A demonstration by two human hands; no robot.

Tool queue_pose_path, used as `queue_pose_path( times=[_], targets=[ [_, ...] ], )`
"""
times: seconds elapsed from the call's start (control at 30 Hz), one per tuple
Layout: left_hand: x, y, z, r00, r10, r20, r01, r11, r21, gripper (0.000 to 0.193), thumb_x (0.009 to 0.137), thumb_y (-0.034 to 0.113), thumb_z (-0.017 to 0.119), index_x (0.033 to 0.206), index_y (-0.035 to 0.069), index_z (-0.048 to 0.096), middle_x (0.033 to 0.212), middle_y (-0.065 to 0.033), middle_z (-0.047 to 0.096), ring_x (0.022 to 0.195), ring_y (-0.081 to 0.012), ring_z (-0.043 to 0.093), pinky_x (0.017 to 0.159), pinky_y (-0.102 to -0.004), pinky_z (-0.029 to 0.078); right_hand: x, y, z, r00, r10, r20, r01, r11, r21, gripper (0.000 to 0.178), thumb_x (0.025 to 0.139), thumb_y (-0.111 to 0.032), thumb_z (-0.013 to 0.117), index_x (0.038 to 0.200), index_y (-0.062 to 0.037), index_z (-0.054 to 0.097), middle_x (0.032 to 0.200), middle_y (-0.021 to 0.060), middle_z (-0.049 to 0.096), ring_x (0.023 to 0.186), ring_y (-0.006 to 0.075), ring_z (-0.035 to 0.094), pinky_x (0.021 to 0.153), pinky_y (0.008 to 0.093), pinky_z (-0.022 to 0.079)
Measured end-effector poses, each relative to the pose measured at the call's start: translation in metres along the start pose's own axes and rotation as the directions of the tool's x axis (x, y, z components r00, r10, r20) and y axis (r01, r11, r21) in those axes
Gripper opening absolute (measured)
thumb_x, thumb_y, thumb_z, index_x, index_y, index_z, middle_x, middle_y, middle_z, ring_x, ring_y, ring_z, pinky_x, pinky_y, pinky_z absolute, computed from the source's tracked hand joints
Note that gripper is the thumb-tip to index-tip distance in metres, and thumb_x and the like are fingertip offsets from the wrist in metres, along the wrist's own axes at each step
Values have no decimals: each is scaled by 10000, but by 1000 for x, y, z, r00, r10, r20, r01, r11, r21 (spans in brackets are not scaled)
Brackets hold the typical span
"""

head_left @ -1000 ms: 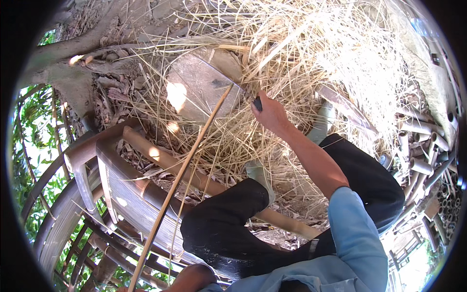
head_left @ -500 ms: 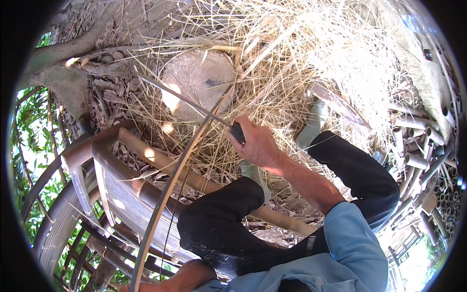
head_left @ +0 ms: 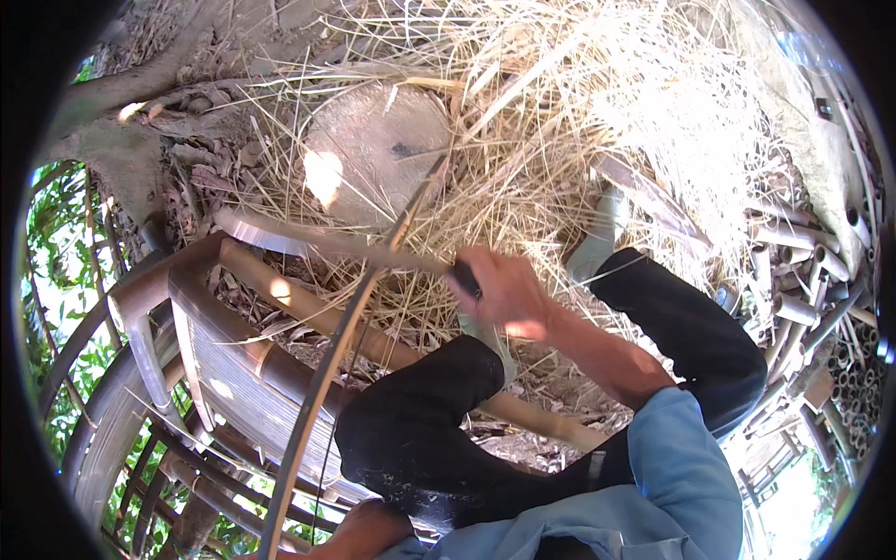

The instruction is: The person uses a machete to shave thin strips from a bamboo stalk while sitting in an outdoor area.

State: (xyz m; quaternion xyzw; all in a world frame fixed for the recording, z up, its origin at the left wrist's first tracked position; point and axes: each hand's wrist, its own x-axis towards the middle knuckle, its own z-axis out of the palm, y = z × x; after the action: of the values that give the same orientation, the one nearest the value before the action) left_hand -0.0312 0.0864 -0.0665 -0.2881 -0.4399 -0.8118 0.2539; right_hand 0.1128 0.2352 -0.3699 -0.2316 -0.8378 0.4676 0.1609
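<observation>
My right hand is closed around the black handle of a long knife. The knife's blade points left, smeared by motion, and crosses a long bamboo strip. This strip runs from the lower edge up to a round chopping block, its tip over the block's right side. A thin dark strand hangs alongside it. My left hand closes on the strip's lower part at the bottom edge; most of its fingers are cut off from view.
Dry straw covers the ground around the block. At left stands a bamboo chair, with a bamboo pole running from it past my knee. A tree root lies far left. Bamboo tubes are piled at right.
The blade has swung down toward me, from over the block to below it. My right hand has shifted slightly right and nearer. The strip has tilted a little, its lower end moving right.
</observation>
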Motion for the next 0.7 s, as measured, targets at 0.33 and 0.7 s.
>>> queue_pose_path(
  times=[0.33,0.7],
  targets=[
    [-3,-2,-4,1000,-2,0,2,1000,13,488,1077,513,337,719,185,387,556,87,248,386,-47,205,336,-210,203,29,75,9,966,256,22,-252,961,-114,278,974,-264,630,1076,-31,520,749,159,672,581,306,669,511,419,528],
    [-6,-6,-7,1000,2,-20,-1,999,32,484,1077,513,336,725,185,389,556,87,250,382,-46,208,336,-205,209,24,99,25,924,381,-7,-376,908,-186,282,986,-247,609,1078,-15,479,733,177,635,554,318,637,493,429,518]
  ],
)
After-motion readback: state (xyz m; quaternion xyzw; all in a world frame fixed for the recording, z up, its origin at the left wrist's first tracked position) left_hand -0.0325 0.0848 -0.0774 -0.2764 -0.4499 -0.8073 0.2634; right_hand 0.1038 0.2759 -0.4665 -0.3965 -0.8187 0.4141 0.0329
